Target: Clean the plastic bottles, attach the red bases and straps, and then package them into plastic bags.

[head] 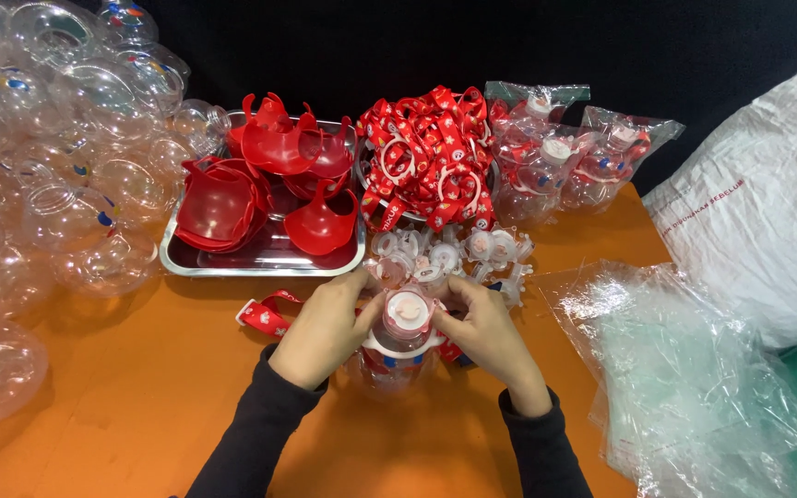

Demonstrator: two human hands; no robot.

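Orange table; red lids in a silver tray at eleven o'clock; red straps with white star print at twelve; clear bottles at nine; white sack at two

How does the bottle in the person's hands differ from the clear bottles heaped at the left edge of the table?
The held bottle stands upright between the left hand and right hand; the heaped bottles lie tumbled on their sides. The held bottle carries a cap and a red strap; the heaped bottles show open necks and no straps. Both are clear plastic with small coloured prints.
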